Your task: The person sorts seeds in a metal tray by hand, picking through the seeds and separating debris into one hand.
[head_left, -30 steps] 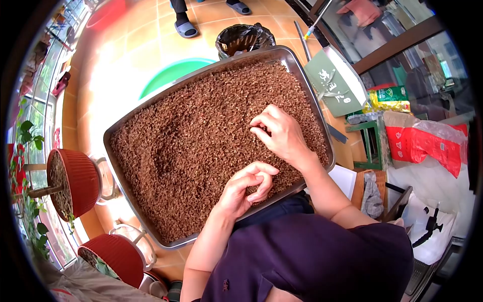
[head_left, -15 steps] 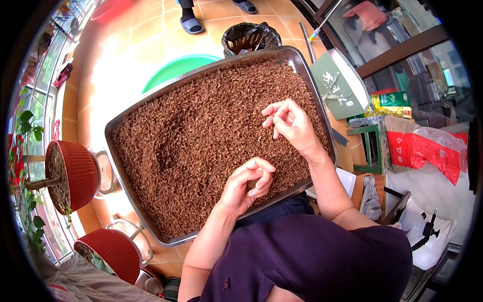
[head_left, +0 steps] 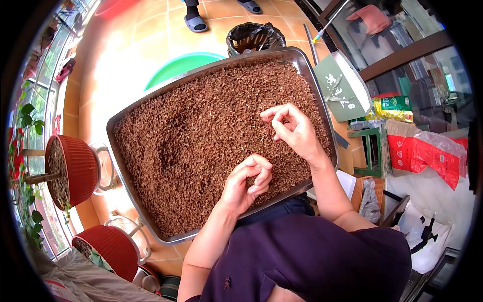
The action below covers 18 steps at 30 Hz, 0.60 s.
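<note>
A large metal tray is filled with small, brown, dried husk-like bits. Over its lower right part hovers my left hand, fingers curled in and thumb against the index finger. My right hand is above the right side of the bits, thumb and index fingertip pinched together and the other fingers bent. Whatever either hand pinches is too small or too hidden to make out. A shallow hollow in the bits lies toward the left of the tray.
A green basin and a black-lined bin stand beyond the tray. Two red plant pots are at left. To the right are a green booklet, a green stool and a red bag. Another person's slippered feet show at the top.
My right thumb and index finger have come closer together. My left hand has barely moved, and the view has shifted slightly.
</note>
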Each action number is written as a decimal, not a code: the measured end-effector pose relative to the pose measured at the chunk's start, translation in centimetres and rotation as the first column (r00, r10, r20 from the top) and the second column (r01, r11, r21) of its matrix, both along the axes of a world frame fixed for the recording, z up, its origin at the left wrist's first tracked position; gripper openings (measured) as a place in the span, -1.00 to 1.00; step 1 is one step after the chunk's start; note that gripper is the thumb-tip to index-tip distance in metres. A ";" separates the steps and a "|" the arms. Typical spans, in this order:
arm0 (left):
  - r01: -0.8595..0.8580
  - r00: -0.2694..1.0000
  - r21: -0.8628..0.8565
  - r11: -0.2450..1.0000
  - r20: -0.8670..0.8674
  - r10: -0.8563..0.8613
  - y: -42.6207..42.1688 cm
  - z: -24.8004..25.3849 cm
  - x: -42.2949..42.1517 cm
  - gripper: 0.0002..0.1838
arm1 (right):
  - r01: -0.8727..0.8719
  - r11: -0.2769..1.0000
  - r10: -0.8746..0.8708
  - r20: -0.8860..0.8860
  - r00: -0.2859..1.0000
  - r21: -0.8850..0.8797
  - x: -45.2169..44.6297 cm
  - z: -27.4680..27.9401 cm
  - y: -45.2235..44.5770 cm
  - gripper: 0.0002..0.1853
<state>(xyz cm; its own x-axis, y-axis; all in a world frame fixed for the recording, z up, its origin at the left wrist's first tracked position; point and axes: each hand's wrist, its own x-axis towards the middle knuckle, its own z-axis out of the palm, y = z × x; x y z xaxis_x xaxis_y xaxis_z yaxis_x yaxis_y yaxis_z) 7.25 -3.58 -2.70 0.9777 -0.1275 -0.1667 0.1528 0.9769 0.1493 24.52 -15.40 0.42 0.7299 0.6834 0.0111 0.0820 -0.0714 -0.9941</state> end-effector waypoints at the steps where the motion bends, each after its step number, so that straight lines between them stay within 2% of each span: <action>1: -0.011 1.000 -0.010 1.000 -0.001 0.011 0.0 -0.1 0.0 -0.81 | 0.013 0.999 -0.011 0.073 0.997 -0.029 0.0 0.3 0.0 -0.93; 3: -0.039 0.999 -0.024 0.999 0.000 0.039 -0.2 -0.2 0.0 -0.78 | 0.043 0.996 -0.024 0.218 0.976 -0.084 -0.1 1.1 0.0 -0.95; 6: -0.078 0.997 -0.020 0.997 -0.029 0.078 -0.3 -0.2 0.2 -0.67 | 0.125 0.973 -0.071 0.267 0.961 -0.192 -0.2 1.8 -0.2 -0.93; 7: -0.085 0.994 -0.008 0.996 -0.064 0.084 -0.2 0.0 0.2 -0.63 | -0.049 0.998 0.059 0.459 0.886 -0.034 0.5 1.7 -0.6 -0.87; 9: -0.099 0.986 0.019 0.995 -0.135 0.100 -0.1 0.3 0.3 -0.48 | -0.233 0.965 0.257 0.277 0.926 -0.118 -0.8 2.9 -1.0 -0.84; 10: -0.100 0.981 0.009 0.995 -0.167 0.100 -0.1 0.4 0.3 -0.48 | -0.324 0.935 0.347 0.177 0.921 -0.147 -1.4 3.7 -0.9 -0.83; 11: -0.100 0.975 0.000 0.995 -0.199 0.098 -0.1 0.4 0.3 -0.48 | -0.470 0.869 0.493 0.172 0.853 -0.158 -1.5 3.8 -0.2 -0.81; 12: -0.098 0.969 -0.009 0.995 -0.230 0.093 -0.1 0.4 0.4 -0.48 | -0.438 0.866 0.500 0.388 0.774 -0.243 -1.6 4.6 0.1 -0.83; 15: -0.081 0.987 -0.060 0.995 -0.145 0.072 -0.2 -0.5 0.1 -0.53 | -0.110 0.949 0.255 0.514 0.819 -0.294 -0.4 3.6 1.4 -0.89; 18: -0.074 0.994 -0.088 0.993 -0.083 0.067 -0.1 -0.4 0.1 -0.59 | 0.228 0.928 0.063 0.727 0.684 -0.295 1.1 1.3 3.2 -0.89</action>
